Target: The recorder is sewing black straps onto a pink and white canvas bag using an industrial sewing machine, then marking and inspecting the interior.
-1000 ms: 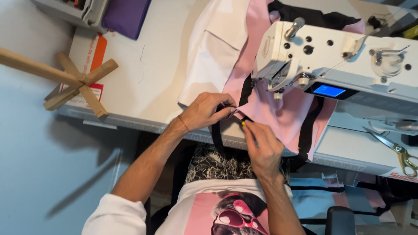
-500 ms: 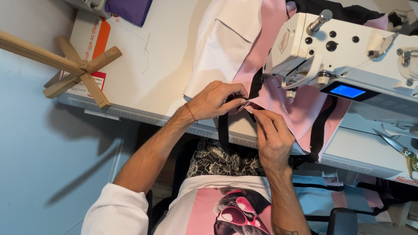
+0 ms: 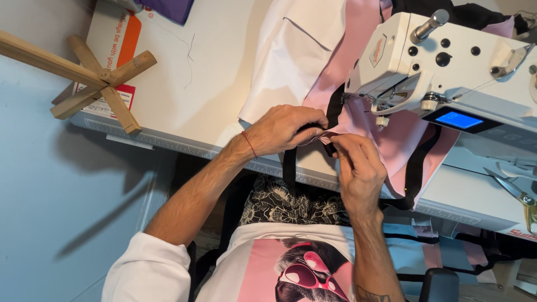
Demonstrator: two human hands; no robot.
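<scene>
Here, the left hand (image 3: 285, 130) is pinching the black strap (image 3: 289, 166) against the pink fabric (image 3: 403, 145) at the table's near edge, while the right hand (image 3: 358, 168) is gripping the same fold with closed fingertips. The piece is lying just short of the white sewing machine (image 3: 447, 67), so stitching here appears not yet begun. A wooden stand (image 3: 95, 84) is resting far left on the white table (image 3: 212, 72); scissors (image 3: 517, 193) are lying far right.
</scene>
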